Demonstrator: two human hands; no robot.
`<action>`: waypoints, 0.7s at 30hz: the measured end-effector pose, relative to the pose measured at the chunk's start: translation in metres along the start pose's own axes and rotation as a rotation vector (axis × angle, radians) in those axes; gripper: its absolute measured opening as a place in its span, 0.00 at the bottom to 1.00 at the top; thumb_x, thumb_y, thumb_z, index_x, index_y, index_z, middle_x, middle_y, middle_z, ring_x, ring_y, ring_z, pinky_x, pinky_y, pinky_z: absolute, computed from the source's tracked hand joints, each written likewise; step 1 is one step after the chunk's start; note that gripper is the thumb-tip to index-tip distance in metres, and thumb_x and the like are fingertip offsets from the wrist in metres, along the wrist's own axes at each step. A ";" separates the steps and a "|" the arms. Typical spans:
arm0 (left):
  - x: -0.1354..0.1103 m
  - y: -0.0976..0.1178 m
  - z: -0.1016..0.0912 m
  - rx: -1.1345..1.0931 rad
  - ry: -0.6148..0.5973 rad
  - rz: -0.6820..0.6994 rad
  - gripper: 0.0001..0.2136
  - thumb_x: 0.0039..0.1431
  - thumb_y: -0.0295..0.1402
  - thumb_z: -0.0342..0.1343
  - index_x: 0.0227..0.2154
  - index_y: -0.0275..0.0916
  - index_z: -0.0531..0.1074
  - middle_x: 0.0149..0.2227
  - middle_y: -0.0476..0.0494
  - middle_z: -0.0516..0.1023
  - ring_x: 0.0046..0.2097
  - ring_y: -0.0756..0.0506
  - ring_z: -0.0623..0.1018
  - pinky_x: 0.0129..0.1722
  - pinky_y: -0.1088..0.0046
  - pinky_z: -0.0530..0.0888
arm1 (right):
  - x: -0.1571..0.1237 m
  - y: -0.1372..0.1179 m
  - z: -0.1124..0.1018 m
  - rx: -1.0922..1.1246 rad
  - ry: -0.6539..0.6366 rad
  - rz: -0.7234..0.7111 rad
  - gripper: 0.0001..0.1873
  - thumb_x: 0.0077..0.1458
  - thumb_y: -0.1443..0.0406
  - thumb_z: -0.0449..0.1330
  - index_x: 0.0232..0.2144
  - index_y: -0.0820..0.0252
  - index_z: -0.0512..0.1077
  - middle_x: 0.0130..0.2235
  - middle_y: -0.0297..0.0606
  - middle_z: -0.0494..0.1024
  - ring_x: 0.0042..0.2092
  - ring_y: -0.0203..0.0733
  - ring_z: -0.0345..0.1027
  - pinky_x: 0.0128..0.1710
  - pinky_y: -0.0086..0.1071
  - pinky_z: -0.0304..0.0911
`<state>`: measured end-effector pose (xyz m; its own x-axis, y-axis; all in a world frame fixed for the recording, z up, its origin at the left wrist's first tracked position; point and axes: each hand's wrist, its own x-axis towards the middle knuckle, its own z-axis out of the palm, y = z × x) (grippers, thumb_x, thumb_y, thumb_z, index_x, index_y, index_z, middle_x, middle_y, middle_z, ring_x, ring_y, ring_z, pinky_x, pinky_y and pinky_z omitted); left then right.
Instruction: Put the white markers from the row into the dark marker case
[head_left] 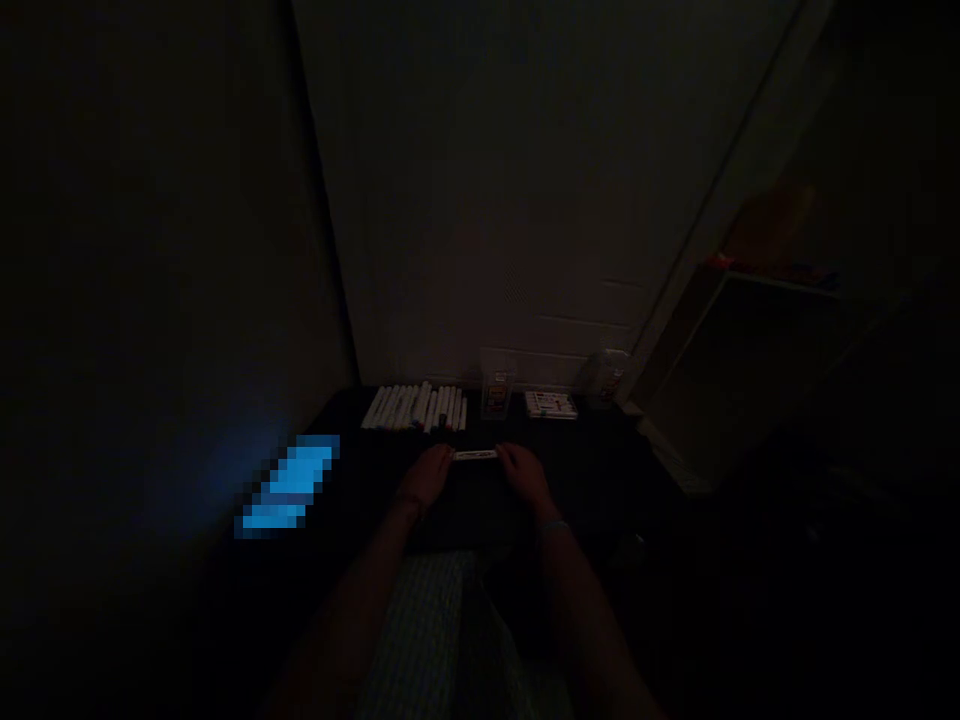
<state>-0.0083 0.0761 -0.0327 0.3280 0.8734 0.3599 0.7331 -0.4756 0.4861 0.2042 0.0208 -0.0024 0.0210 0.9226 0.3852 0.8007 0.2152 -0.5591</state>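
Dim light leaves much of the detail lost. Over the dark table, my left hand grips the left end of a slim white marker with dark print. The marker's right end is in the fingers of my right hand, so it lies level between the two. Behind my left hand, several white markers lie side by side in a row. A stack of similar printed markers sits beyond my right hand. Between row and stack stands a clear plastic container with a label.
A second clear container stands at the table's back right corner. On the left, a bright blue pixelated patch glows on the dark table. A pale wall rises behind, and a shelf-like unit is at right.
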 end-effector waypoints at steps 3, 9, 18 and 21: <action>0.000 -0.001 0.000 0.004 0.022 0.008 0.17 0.62 0.37 0.37 0.43 0.37 0.68 0.48 0.41 0.72 0.52 0.45 0.69 0.54 0.66 0.64 | 0.001 0.001 0.003 -0.008 0.020 0.008 0.19 0.61 0.56 0.43 0.42 0.54 0.71 0.43 0.35 0.75 0.45 0.37 0.67 0.46 0.28 0.58; -0.001 0.005 -0.004 -0.081 0.008 -0.028 0.16 0.61 0.41 0.39 0.42 0.41 0.68 0.47 0.45 0.72 0.52 0.46 0.69 0.53 0.68 0.64 | -0.001 -0.003 0.002 -0.053 0.018 -0.004 0.17 0.62 0.58 0.44 0.41 0.54 0.71 0.42 0.35 0.75 0.44 0.37 0.67 0.46 0.29 0.58; -0.003 0.007 -0.008 -0.095 0.042 0.014 0.15 0.61 0.40 0.40 0.39 0.41 0.69 0.44 0.44 0.73 0.48 0.46 0.71 0.51 0.67 0.65 | -0.001 -0.003 0.004 -0.072 0.021 -0.008 0.17 0.61 0.59 0.44 0.40 0.54 0.71 0.41 0.36 0.76 0.44 0.38 0.68 0.45 0.30 0.59; -0.002 0.006 -0.007 -0.099 0.040 0.000 0.16 0.61 0.41 0.39 0.39 0.40 0.68 0.43 0.44 0.73 0.47 0.46 0.71 0.50 0.67 0.66 | -0.001 -0.004 0.002 -0.067 0.030 -0.005 0.18 0.62 0.58 0.44 0.41 0.54 0.71 0.42 0.36 0.75 0.45 0.38 0.67 0.46 0.29 0.58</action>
<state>-0.0083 0.0706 -0.0250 0.3024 0.8697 0.3902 0.6704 -0.4850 0.5615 0.1992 0.0198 -0.0021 0.0338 0.9114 0.4101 0.8392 0.1969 -0.5068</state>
